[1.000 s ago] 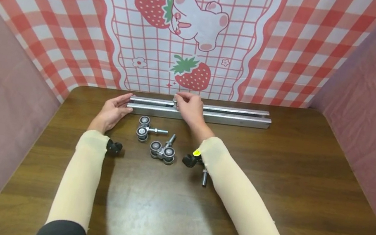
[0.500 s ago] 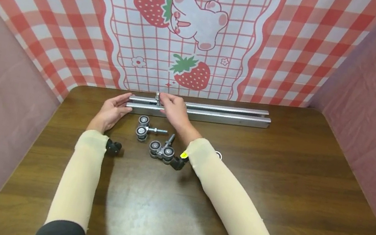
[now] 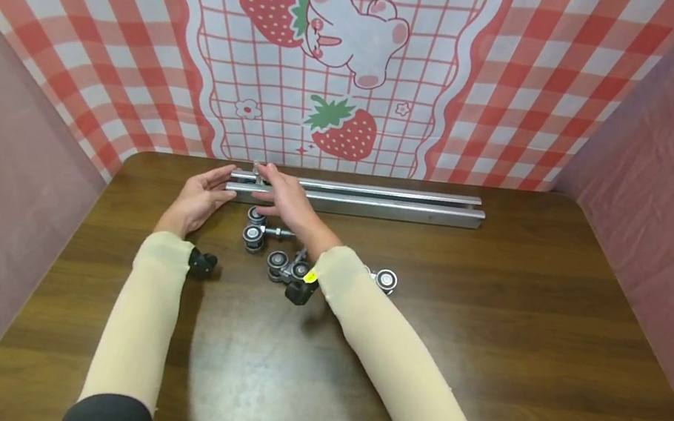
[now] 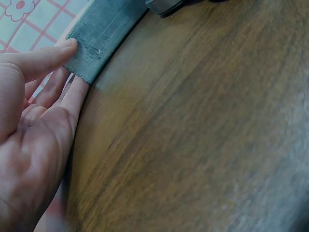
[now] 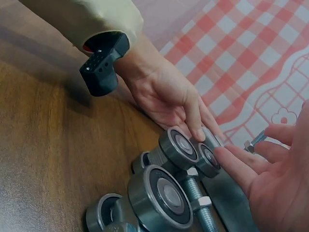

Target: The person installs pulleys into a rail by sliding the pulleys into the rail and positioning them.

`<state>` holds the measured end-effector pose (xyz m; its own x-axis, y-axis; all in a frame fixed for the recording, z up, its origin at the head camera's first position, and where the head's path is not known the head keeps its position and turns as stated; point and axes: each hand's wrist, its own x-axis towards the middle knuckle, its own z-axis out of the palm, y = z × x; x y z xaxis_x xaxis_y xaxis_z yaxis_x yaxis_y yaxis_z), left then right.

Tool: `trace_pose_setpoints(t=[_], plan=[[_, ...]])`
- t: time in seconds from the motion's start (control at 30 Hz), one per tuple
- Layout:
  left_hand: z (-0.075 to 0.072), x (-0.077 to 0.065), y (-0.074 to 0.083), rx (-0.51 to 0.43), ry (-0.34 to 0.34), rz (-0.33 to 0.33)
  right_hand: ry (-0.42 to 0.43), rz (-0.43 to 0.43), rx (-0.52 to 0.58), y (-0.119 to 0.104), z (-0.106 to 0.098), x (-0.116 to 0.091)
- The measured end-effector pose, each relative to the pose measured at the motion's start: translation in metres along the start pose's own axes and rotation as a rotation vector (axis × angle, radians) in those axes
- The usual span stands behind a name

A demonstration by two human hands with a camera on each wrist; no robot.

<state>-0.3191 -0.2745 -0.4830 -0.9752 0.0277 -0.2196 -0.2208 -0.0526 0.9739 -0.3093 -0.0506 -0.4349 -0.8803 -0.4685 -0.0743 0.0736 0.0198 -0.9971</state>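
Note:
A silver metal channel rail [image 3: 391,210] lies along the back of the table, its slot facing up. My left hand [image 3: 198,199] holds the rail's left end, thumb on the near side wall [image 4: 104,36] and fingers at the far side and end. A threaded bolt [image 5: 256,141] with a nut stands up from the slot near that end; whatever part sits inside the rail is hidden. My right hand [image 3: 292,204] is beside the bolt with fingers extended and spread, fingertips right at it. In front lie two roller trolleys, one trolley [image 3: 254,235] near the rail, another trolley [image 3: 280,266] closer to me.
A third roller trolley [image 3: 386,280] shows partly from behind my right sleeve. Black wrist cameras stick out, the right camera [image 3: 298,292] overlapping the nearer trolley. Behind the rail hangs a red-and-white checked cloth [image 3: 524,70]; pink cloth [image 3: 673,187] hangs at the sides.
My right hand has slid left along the rail, and the upright bolt has moved with it toward the left end. Its fingers have loosened from the bolt. My left hand stays put.

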Motion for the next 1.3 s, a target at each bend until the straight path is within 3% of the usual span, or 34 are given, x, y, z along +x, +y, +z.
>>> trace_pose_setpoints(t=[0.3,0.7,1.0,1.3], plan=[[-0.001,0.001,0.0,-0.002,-0.002,0.01,-0.028,-0.003,-0.01,-0.002,0.0,0.0],[-0.003,0.0,0.0,0.009,-0.002,-0.001,0.018,-0.01,-0.004,-0.015,-0.008,-0.005],[-0.001,0.0,-0.001,-0.028,-0.017,0.018,0.059,-0.025,-0.099,-0.009,-0.023,-0.025],[0.0,0.001,-0.001,-0.021,-0.021,0.028,0.027,-0.035,-0.144,-0.011,-0.037,-0.055]])
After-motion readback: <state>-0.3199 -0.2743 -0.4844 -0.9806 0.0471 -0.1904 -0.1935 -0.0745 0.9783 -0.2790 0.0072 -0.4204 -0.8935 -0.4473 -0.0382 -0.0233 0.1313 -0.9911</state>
